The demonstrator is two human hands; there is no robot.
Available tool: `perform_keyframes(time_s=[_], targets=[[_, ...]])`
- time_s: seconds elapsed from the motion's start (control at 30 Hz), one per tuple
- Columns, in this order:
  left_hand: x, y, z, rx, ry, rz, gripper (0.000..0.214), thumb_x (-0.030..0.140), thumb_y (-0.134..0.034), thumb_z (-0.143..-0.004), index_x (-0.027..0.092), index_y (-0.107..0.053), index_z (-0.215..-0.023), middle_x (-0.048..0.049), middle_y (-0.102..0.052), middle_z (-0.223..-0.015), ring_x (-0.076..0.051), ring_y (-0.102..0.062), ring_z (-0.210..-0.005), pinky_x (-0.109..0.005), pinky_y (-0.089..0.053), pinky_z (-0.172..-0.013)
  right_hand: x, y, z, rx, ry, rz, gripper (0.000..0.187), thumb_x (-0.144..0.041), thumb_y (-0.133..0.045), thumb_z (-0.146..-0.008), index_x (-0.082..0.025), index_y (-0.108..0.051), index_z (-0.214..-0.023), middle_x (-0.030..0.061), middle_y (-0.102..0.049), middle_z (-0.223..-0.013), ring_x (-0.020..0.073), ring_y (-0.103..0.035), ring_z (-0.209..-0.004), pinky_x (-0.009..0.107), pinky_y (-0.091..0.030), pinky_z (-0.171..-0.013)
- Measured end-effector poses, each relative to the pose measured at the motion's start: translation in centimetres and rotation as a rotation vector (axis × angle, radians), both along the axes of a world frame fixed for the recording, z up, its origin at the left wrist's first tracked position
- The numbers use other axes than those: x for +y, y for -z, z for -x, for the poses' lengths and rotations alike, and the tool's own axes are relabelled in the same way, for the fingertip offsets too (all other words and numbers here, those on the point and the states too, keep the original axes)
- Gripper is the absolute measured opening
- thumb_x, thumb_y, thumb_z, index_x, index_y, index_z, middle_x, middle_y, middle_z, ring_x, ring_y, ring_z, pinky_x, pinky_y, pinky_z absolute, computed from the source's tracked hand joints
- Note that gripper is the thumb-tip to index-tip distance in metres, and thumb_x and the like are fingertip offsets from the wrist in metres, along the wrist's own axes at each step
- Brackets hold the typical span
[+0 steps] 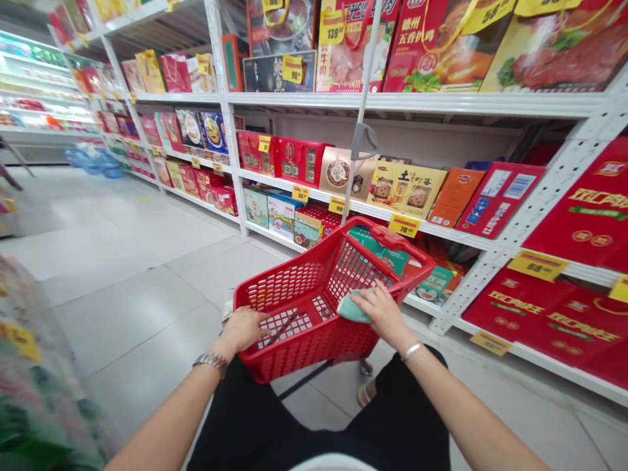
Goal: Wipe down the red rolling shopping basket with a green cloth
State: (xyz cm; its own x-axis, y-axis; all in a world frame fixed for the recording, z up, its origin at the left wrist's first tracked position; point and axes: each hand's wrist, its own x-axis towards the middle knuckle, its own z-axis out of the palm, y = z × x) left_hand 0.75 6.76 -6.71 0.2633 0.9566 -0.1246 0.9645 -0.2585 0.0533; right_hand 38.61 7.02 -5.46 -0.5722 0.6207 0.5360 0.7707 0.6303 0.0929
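Note:
A red plastic shopping cart with a latticed basket stands between my knees, angled on the tiled floor. No goods show in its basket. My left hand rests over the near left rim, its fingers curled inward around the edge. On the near right rim, my right hand presses a folded mint-green cloth against the red plastic. The cart's moulded handle rises at the far right end, beyond my right hand. Under the basket, a dark frame bar and a wheel show.
White metal shelves with boxed foods and yellow price tags run close along the right. A thin pale pole with a grey loop rises behind the cart. Blue-wrapped bottles stand farther off. A blurred display is at near left.

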Motion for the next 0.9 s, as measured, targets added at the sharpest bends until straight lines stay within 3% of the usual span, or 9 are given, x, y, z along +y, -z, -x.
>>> perform_keyframes(time_s=[0.13,0.27,0.43,0.53,0.63,0.77,0.9], targets=[[0.8,0.0,0.9,-0.078,-0.037,-0.029,0.030,0.037,-0.062,-0.078,0.031,-0.078,-0.103,-0.0057,-0.079,-0.105,-0.025,-0.069,-0.106,-0.036,-0.045,-0.103,2.5,-2.2,-5.6,-0.019,0.063,-0.049,0.047,-0.006,-0.046,-0.088,-0.025,-0.065,-0.127,0.0088,-0.068,-0.123,0.0257,-0.055,-0.113,0.060,-0.024,-0.117],[1.5,-0.2,1.4,-0.087,-0.081,-0.062,0.030,0.037,-0.058,-0.082,0.027,-0.078,-0.103,-0.0070,-0.079,-0.106,-0.025,-0.069,-0.104,-0.034,-0.048,-0.097,4.1,-2.4,-5.7,0.019,0.108,-0.017,0.048,-0.004,-0.045,-0.086,-0.024,-0.066,-0.124,0.0094,-0.068,-0.120,0.0259,-0.053,-0.114,0.060,-0.027,-0.115],[1.3,-0.3,-0.3,-0.129,-0.152,-0.203,0.044,0.034,-0.038,-0.095,0.023,-0.068,-0.125,-0.0078,-0.072,-0.125,-0.023,-0.065,-0.115,-0.033,-0.046,-0.103,4.6,-2.6,-2.8,0.015,0.150,0.016,0.047,0.001,-0.048,-0.081,-0.023,-0.067,-0.117,0.0075,-0.067,-0.115,0.0248,-0.051,-0.105,0.051,-0.034,-0.110],[1.1,0.0,-3.2,-0.286,-0.126,-0.302,0.047,0.041,-0.035,-0.098,0.020,-0.063,-0.131,-0.0079,-0.068,-0.132,-0.022,-0.062,-0.121,-0.035,-0.043,-0.109,4.3,-3.3,-0.6,0.011,0.194,0.029,0.040,0.000,-0.049,-0.085,-0.021,-0.068,-0.112,0.0085,-0.066,-0.110,0.0244,-0.050,-0.098,0.044,-0.039,-0.099],[1.4,0.0,-6.5,-0.359,-0.128,-0.323,0.048,0.041,-0.032,-0.100,0.022,-0.060,-0.134,-0.0078,-0.062,-0.140,-0.024,-0.053,-0.134,-0.046,-0.030,-0.119,3.5,-3.8,2.7,0.011,0.254,0.031,0.032,-0.003,-0.047,-0.091,-0.020,-0.069,-0.106,0.0096,-0.065,-0.105,0.0244,-0.048,-0.094,0.041,-0.039,-0.091],[2.6,-1.0,-8.9,-0.354,-0.192,-0.301,0.050,0.035,-0.024,-0.102,0.023,-0.058,-0.137,-0.0076,-0.057,-0.146,-0.025,-0.044,-0.141,-0.054,-0.022,-0.120,2.0,-4.0,8.4,0.037,0.266,0.024,0.024,-0.009,-0.047,-0.096,-0.020,-0.068,-0.102,0.0081,-0.063,-0.098,0.0236,-0.049,-0.093,0.042,-0.038,-0.096],[3.5,-1.8,-8.1,-0.324,-0.245,-0.294,0.052,0.031,-0.021,-0.102,0.023,-0.061,-0.135,-0.0082,-0.058,-0.145,-0.027,-0.044,-0.141,-0.057,-0.022,-0.120,0.3,-4.7,12.0,-0.019,0.174,-0.030,0.023,-0.012,-0.048,-0.098,-0.022,-0.068,-0.104,0.0049,-0.064,-0.097,0.0220,-0.051,-0.090,0.043,-0.035,-0.106]])
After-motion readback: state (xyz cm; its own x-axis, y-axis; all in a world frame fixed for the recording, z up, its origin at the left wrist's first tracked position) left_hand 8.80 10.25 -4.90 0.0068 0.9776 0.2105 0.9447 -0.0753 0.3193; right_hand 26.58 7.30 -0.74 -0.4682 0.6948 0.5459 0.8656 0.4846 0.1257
